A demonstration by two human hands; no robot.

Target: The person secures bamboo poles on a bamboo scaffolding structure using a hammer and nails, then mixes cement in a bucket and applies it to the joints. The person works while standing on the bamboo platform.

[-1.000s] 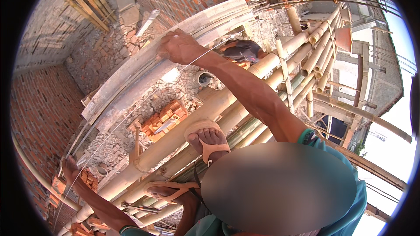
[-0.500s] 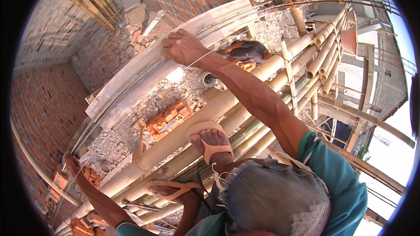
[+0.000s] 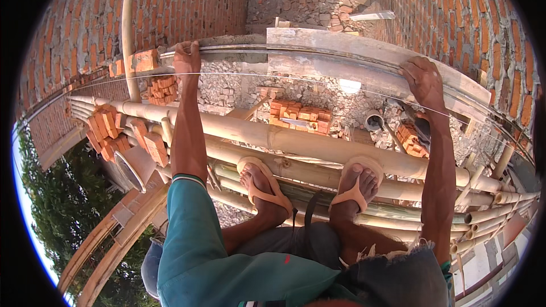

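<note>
Long thin bars run from side to side

I see a few long, thin, grey metal bars (image 3: pixel 233 49) stretched left to right in front of the person. Their left part sticks out past two long, pale grey wooden boards (image 3: pixel 318 40), and the rest runs along the groove between them. The bend looks like the round lens.

The left hand (image 3: pixel 188 58) is closed around the bars near their left end. The right hand (image 3: pixel 424 82) curls over the boards near their right end; I cannot tell if it grips the bars too.

A red brick wall (image 3: pixel 449 17) stands close past the boards' right end. A thin white string (image 3: pixel 227 73) runs just on the near side. Between the boards and the thick yellow bamboo poles (image 3: pixel 244 128) I see an open gap down to rubble.

Half a second ago, the boards slanted up to the right in my view; now they go nearly straight across.
</note>
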